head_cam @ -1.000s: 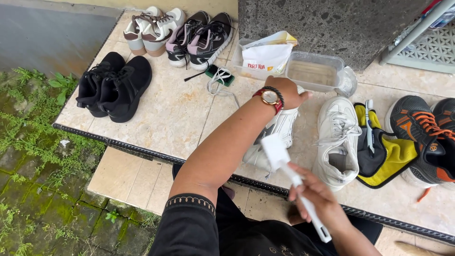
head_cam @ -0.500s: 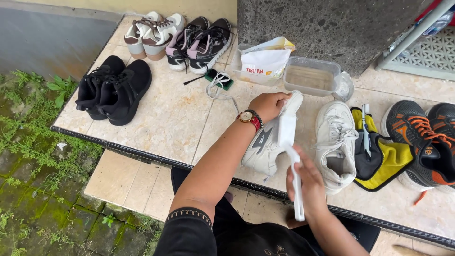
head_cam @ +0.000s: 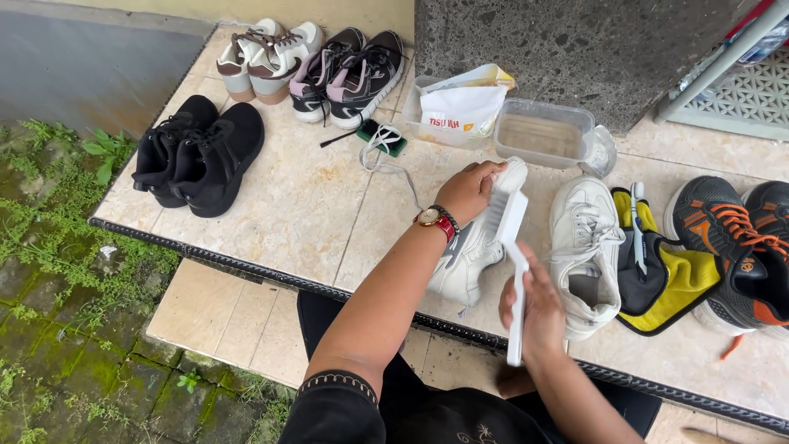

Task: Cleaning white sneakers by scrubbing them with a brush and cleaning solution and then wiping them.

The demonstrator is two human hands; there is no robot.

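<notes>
The white sneaker (head_cam: 468, 251) lies on the tiled ledge (head_cam: 271, 205) near its front edge, toe pointing away from the person, just beside its mate (head_cam: 583, 255), which stands upright to the right.

From the head camera, the only view there is: the left hand (head_cam: 470, 191) is curled over the toe end of that shoe, fingers wrapped down on it and pinning it to the tile, a red-strapped watch (head_cam: 436, 220) on the wrist. The right hand (head_cam: 538, 308) is closed around the long white handle of a scrubbing brush (head_cam: 511, 247), whose bristle head lies against the shoe's upper flank, right by the left fingers.

To my eye, brushing well here means keeping that left grip firm so the shoe cannot skid toward the edge, laying the bristles flat on the side panel, and working in short strokes clear of the holding fingers.

Around them: a yellow-and-black cloth (head_cam: 670, 279) with a small toothbrush (head_cam: 637, 226) on it, dark trainers with orange laces (head_cam: 731, 247) at the right, a clear plastic tub (head_cam: 542, 131) of cloudy water, a white packet (head_cam: 460, 111) beside it, loose laces (head_cam: 382, 148), a black pair (head_cam: 197, 156) at the left, and two more pairs at the back, one cream and tan (head_cam: 267, 53), one black and pink (head_cam: 349, 74).
</notes>
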